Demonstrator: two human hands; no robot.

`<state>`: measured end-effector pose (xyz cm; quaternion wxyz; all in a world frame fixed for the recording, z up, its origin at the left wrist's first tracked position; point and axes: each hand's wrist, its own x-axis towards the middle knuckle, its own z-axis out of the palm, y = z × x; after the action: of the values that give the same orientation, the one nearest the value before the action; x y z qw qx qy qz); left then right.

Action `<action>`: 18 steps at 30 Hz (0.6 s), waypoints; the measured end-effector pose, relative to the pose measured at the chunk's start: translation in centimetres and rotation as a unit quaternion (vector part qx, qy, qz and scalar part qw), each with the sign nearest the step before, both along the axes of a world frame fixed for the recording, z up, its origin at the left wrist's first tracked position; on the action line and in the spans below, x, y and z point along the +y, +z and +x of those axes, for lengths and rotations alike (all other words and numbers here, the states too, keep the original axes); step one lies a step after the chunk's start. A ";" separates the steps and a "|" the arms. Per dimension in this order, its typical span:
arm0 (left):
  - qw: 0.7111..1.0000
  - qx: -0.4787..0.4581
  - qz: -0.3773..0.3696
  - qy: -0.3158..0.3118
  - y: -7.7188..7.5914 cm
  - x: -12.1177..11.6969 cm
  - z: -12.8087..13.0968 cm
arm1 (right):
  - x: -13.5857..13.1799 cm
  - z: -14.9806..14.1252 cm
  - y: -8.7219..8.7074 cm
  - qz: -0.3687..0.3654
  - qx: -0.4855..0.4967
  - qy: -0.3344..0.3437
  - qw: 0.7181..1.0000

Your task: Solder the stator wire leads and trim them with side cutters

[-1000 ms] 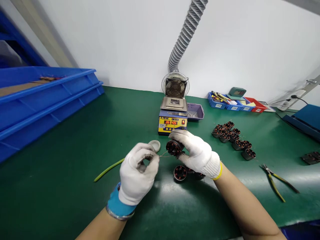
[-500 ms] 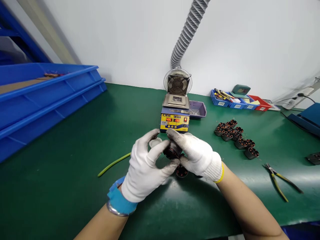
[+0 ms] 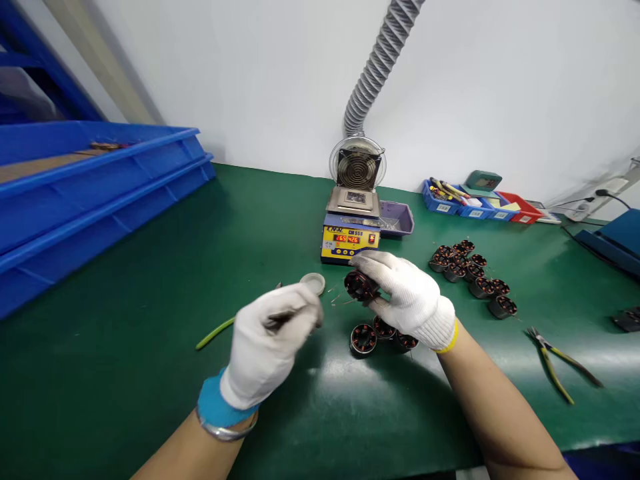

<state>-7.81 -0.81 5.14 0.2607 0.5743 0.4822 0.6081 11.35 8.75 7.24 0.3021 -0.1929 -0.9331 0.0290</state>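
My right hand point(image 3: 410, 300), in a white glove, is closed around a dark motor stator point(image 3: 360, 285) with copper windings, held just above the green mat. Thin wire ends stick out of the stator toward the left. My left hand point(image 3: 270, 347), also gloved, hovers left of it with fingers curled in a pinch; what they hold is too blurred to make out. Three more stators point(image 3: 362, 338) lie on the mat below my right hand. A small round grey lid point(image 3: 313, 283) sits beyond the left hand.
A solder pot with a yellow front panel point(image 3: 349, 241) and a fan with a grey hose point(image 3: 357, 167) stand behind. Several stators point(image 3: 470, 270) are grouped at right, near yellow-handled cutters point(image 3: 555, 363). Blue trays point(image 3: 90, 193) are stacked at left; a green tube point(image 3: 215, 333) lies on the mat.
My left hand has pulled away from the stator, down and to the left. My right hand has lifted the stator slightly to the right.
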 end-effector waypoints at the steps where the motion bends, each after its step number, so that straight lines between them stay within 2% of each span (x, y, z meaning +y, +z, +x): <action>1: 0.999 -0.035 -0.002 0.021 -0.1 0.0 0.0 | 0.0 0.1 0.0 0.000 0.005 -0.008 1.000; 3: 0.998 -0.051 -0.020 0.038 -0.5 0.3 0.3 | -0.1 0.0 -0.1 -0.004 0.008 -0.012 1.000; 7: 0.992 -0.023 -0.123 -0.032 -1.7 1.0 1.3 | -0.5 -0.4 -0.3 -0.015 0.015 0.006 1.000; 8: 0.992 -0.039 -0.117 -0.024 -1.8 1.1 1.5 | -0.6 -0.4 -0.3 -0.022 0.017 0.007 1.000; 10: 0.993 -0.102 -0.060 0.015 -1.9 1.0 1.6 | -0.6 -0.3 -0.3 -0.040 0.020 -0.004 0.999; 12: 0.983 -0.175 0.012 0.056 -1.8 0.9 1.3 | -0.4 0.0 -0.3 -0.060 0.024 -0.022 0.998; 14: 0.968 -0.227 0.044 0.092 -1.9 1.1 1.0 | -0.3 0.3 -0.3 -0.077 0.025 -0.040 0.996; 16: 0.962 -0.244 0.029 0.114 -2.6 1.4 0.9 | -0.2 0.7 -0.2 -0.098 0.010 -0.076 0.992; 18: 0.967 -0.223 -0.032 0.120 -3.7 1.9 1.2 | 0.2 1.2 -0.1 -0.128 -0.015 -0.140 0.982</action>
<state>-6.63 1.11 1.39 0.3046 0.3536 0.4965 0.7319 12.53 8.96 7.10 0.2617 -0.3595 -0.8898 0.1025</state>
